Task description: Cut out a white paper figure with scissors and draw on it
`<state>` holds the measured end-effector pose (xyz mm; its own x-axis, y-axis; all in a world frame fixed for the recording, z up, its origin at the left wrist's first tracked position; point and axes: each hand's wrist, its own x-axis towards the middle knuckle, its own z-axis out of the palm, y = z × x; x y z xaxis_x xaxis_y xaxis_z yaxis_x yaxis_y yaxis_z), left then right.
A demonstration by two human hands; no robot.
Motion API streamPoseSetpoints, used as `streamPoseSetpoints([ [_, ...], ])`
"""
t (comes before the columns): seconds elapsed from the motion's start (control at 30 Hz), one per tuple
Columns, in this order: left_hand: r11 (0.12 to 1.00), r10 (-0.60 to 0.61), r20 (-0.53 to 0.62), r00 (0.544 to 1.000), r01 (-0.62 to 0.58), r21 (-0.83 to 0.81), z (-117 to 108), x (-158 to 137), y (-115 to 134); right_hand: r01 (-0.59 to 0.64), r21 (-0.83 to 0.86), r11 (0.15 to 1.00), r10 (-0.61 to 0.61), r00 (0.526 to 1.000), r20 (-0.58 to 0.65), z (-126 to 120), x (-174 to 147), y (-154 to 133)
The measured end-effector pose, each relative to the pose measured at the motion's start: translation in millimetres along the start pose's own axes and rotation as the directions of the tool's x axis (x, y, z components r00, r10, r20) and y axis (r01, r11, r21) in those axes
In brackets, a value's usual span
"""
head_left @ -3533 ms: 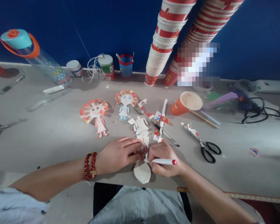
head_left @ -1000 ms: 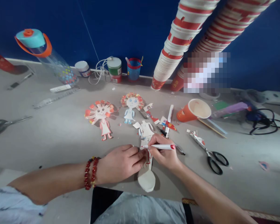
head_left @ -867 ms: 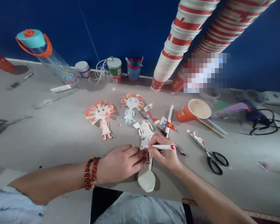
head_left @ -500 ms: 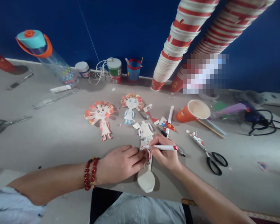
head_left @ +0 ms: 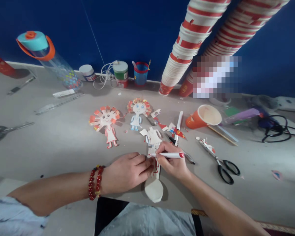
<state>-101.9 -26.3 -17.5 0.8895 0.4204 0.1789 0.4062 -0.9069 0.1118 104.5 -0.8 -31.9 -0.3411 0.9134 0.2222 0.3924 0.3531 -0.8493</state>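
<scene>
A white felt-tip pen (head_left: pixel 172 155) with a red end is pinched in the fingers of my right hand (head_left: pixel 173 164). Its tip points left, at a white paper cutout (head_left: pixel 156 167) that bears red lines. My left hand (head_left: pixel 130 172), with red bead bracelets on its wrist, lies over the left edge of that cutout, fingers stretched and resting on it. The cutout's round, spoon-shaped end (head_left: pixel 154 190) shows below my hands. Just above them lies a plain white paper doll body (head_left: pixel 153 136). Two coloured paper dolls, one red (head_left: pixel 110 135) and one blue (head_left: pixel 136 122), lie farther left.
Black-handled scissors (head_left: pixel 222 167) lie to the right, near a tipped orange paper cup (head_left: pixel 201 116). Tall stacks of paper cups (head_left: pixel 179 62) stand at the back. A clear bottle (head_left: pixel 56 67), jars and a ruler (head_left: pixel 56 104) are at the left. Paper scraps lie around.
The pen's red end has shifted slightly left, with a small movement of my right hand. My left hand and the cutout look unmoved.
</scene>
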Motion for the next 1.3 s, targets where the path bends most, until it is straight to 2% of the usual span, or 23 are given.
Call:
streamPoseSetpoints([
  [0.3, 1.0, -0.002, 0.009, 1.0, 0.002, 0.009, 1.2, -0.3, 0.7, -0.031, 0.014, 0.999, 0.032, 0.999, -0.014, 0.0, -0.1, 0.5],
  [0.87, 1.0, 0.002, 0.024, 1.0, -0.002, 0.005, 1.5, -0.2, 0.7, 0.004, 0.03, 1.0, -0.004, 1.0, -0.011, -0.2, -0.4, 0.3],
  [1.3, 1.0, -0.001, 0.035, 0.999, 0.001, 0.009, 2.2, -0.7, -0.6, -0.004, 0.017, 1.0, 0.006, 0.998, -0.066, 1.3, -1.4, 0.6],
])
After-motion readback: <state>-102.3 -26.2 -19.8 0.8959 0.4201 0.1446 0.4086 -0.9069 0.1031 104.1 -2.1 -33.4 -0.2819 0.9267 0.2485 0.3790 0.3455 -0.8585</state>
